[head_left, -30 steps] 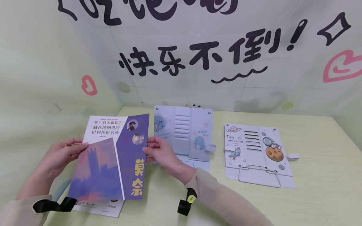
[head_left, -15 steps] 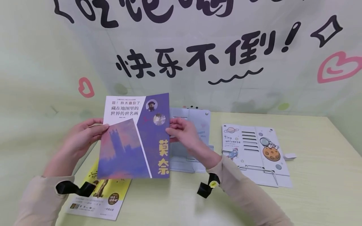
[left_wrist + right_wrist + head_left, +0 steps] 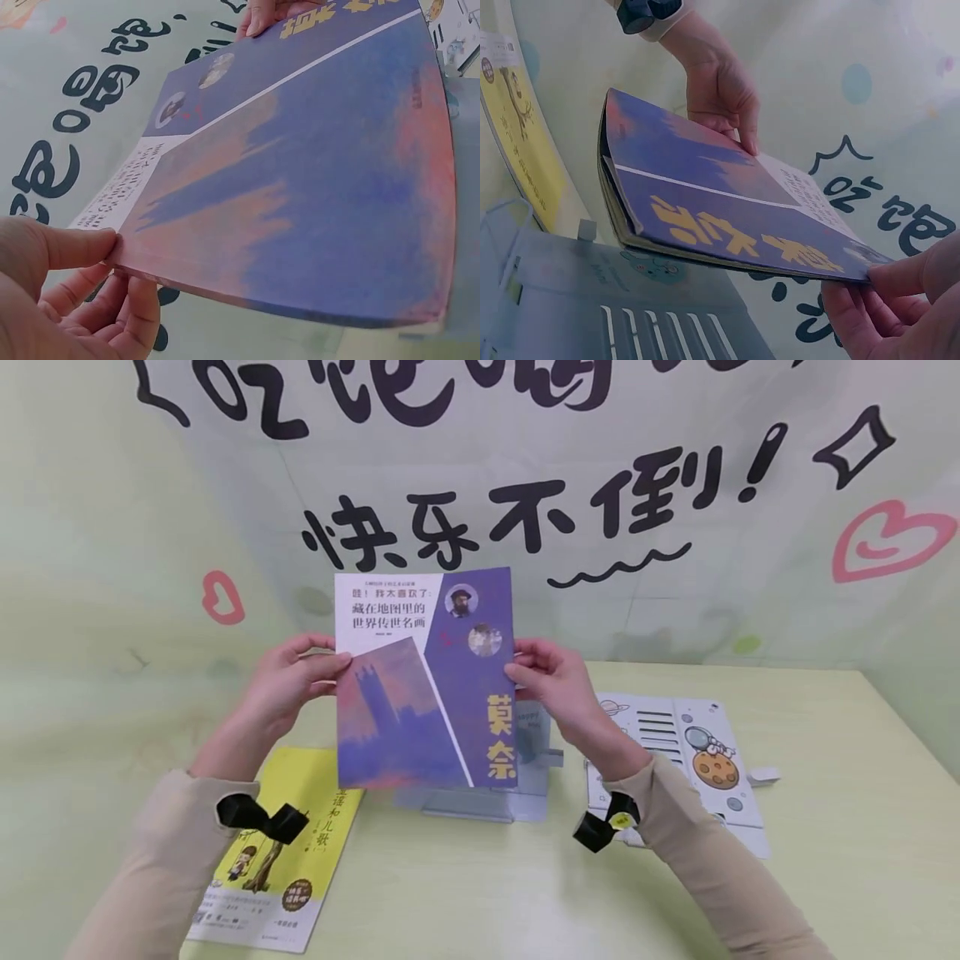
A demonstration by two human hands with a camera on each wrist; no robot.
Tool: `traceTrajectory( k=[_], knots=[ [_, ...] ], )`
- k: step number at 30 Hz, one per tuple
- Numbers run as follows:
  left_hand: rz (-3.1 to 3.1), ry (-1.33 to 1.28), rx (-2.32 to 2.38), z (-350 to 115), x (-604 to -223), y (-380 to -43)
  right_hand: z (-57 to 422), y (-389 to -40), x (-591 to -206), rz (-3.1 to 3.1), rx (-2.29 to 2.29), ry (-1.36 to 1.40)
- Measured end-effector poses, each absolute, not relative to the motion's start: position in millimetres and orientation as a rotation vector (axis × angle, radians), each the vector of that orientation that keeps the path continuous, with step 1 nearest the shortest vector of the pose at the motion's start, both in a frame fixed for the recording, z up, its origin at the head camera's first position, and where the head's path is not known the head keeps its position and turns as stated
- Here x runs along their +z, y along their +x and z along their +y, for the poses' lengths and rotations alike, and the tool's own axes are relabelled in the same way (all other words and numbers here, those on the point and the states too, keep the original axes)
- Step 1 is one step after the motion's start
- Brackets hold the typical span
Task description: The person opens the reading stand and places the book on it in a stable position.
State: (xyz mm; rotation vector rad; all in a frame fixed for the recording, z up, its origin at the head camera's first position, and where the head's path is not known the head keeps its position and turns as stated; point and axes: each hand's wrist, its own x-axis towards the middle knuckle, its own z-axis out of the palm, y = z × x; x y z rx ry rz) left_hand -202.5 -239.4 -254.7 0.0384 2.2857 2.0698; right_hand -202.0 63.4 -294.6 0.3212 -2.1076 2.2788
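Note:
A thin purple-and-white book [image 3: 397, 710] with a painted tower on its cover is held upright above the table in the head view. My left hand [image 3: 288, 681] pinches its left edge, thumb in front and fingers behind. On the opposite edge my right hand [image 3: 558, 681] grips it the same way. Behind and below the book stands a blue book stand [image 3: 480, 806], mostly covered by it; its slotted back panel [image 3: 652, 300] shows beneath the book in the right wrist view. The left wrist view has the book cover [image 3: 315, 202] tilted across it.
A yellow-and-white book [image 3: 292, 852] lies on the table at the left, partly behind the left forearm. To the right leans a white book stand [image 3: 697, 760] with an astronaut print, partly hidden by the right arm. A printed curtain [image 3: 450, 460] hangs behind the table [image 3: 840, 827].
Both hands have lifted the purple book off the yellow one and carried it up and to the right, in front of the blue stand. The yellow book's cover is now uncovered.

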Motion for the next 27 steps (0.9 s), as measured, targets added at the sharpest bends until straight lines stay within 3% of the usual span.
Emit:
traceTrajectory(
  k=[16, 27],
  knots=[
    [2.374, -0.004, 2.107, -189.6, -251.8, -237.0, 101.5, -222.1, -293.5, -2.034, 2.104, 0.328],
    [2.423, -0.097, 2.083, -179.0, -270.2, -257.5, 104.0, -236.9, -308.7, -2.02, 2.069, 0.236]
  ],
)
